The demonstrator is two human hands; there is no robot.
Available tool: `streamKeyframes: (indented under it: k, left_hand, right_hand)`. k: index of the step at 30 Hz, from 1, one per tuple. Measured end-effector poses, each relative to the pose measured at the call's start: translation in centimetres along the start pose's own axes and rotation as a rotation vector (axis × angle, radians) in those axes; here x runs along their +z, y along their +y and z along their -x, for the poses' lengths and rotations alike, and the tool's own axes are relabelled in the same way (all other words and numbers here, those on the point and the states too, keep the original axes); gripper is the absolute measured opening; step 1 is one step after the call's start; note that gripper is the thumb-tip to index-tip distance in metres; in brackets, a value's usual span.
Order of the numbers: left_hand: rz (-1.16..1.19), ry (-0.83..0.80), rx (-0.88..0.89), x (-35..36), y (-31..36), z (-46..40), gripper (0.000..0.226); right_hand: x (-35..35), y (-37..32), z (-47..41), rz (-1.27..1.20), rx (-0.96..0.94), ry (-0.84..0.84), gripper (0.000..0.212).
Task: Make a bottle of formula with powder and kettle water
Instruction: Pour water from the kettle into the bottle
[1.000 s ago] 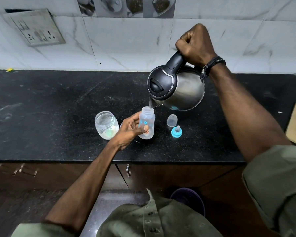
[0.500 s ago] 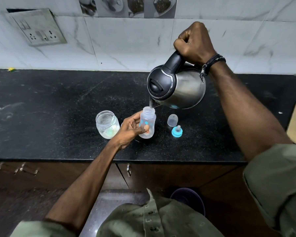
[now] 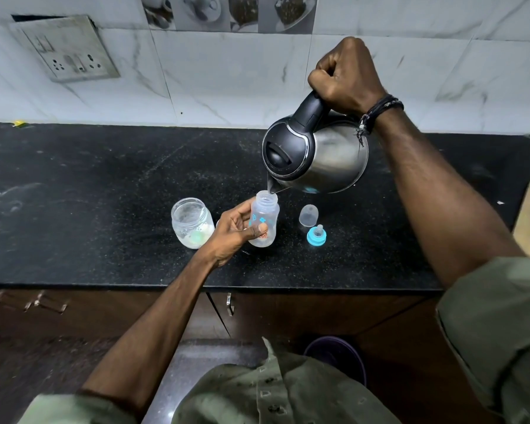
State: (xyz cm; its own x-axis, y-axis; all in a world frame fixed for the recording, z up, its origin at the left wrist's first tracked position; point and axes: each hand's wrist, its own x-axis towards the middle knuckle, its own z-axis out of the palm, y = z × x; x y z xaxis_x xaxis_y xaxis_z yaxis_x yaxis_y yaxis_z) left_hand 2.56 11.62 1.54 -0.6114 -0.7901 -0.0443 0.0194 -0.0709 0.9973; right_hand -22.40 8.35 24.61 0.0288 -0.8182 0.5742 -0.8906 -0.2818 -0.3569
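While the right hand (image 3: 346, 76) grips the tilted kettle (image 3: 315, 154) and the left hand (image 3: 233, 234) holds the narrow-necked bottle (image 3: 263, 221), any wobble risks spilling, possibly scalding.

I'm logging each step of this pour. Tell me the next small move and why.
Probably hold the tilt and keep the kettle spout over the bottle mouth. The right hand grips the handle with the spout just above the open neck, and the left hand steadies the bottle on the counter. The water level can't be read, so watch it before tipping back.
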Motion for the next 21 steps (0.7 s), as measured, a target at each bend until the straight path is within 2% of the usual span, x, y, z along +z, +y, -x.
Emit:
streamKeyframes:
  k: [4, 8, 11, 21]
  left_hand:
    - [0.025, -0.013, 0.004, -0.03, -0.11, -0.16, 0.074]
    - [0.047, -0.023, -0.012, 0.09, 0.34, 0.04, 0.091]
    - [0.048, -0.024, -0.012, 0.2, 0.48, 0.1, 0.095]
    - [0.01, -0.029, 0.003, 0.07, 0.16, -0.06, 0.08]
  right_hand:
    - [-0.03, -0.05, -0.05, 0.004, -0.003, 0.003, 0.035]
    - [-0.12, -0.16, -0.04, 0.01, -0.01, 0.0, 0.034]
    - [-0.1, -0.25, -0.04, 0.013, -0.01, -0.005, 0.034]
    - [-0.32, -0.78, -0.02, 0.026, -0.033, -0.025, 0.034]
